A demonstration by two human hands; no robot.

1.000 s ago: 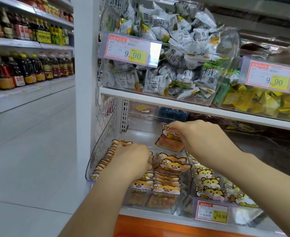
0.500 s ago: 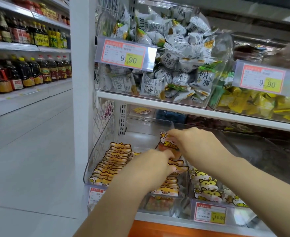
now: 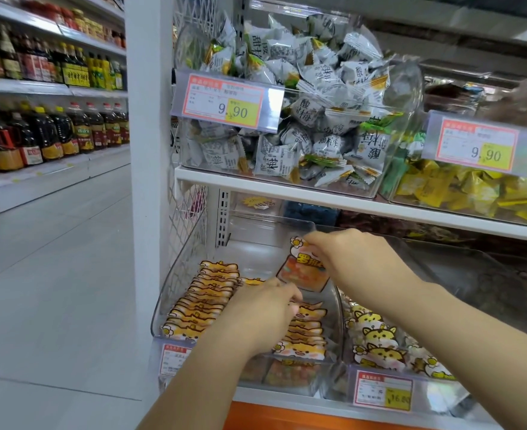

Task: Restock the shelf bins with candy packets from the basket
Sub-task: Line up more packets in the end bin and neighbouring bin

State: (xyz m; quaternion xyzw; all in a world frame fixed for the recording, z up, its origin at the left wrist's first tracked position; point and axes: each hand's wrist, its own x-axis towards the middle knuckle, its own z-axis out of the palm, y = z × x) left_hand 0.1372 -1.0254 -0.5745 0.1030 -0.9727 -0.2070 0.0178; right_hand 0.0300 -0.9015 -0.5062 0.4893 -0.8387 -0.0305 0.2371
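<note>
The right hand [image 3: 358,262] pinches one candy packet [image 3: 305,273] by its top corner, upright over the back of the clear bin [image 3: 178,268]; the left hand [image 3: 265,318] rests with bent fingers on the right row of packets [image 3: 305,335], and whether it grips any I cannot tell; a second row [image 3: 203,296] lines the left wall; the bin's back is bare; the upper shelf [image 3: 318,198] sits just above.

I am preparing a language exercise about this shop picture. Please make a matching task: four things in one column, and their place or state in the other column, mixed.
Things:
1 right hand
2 left hand
3 white packets
4 yellow packets

Places or states:
A in the upper right bin
B pinches an orange packet over the lower bin
C in the upper left bin
D rests on the packet rows in the lower bin

Pairs: 1-B, 2-D, 3-C, 4-A
</note>
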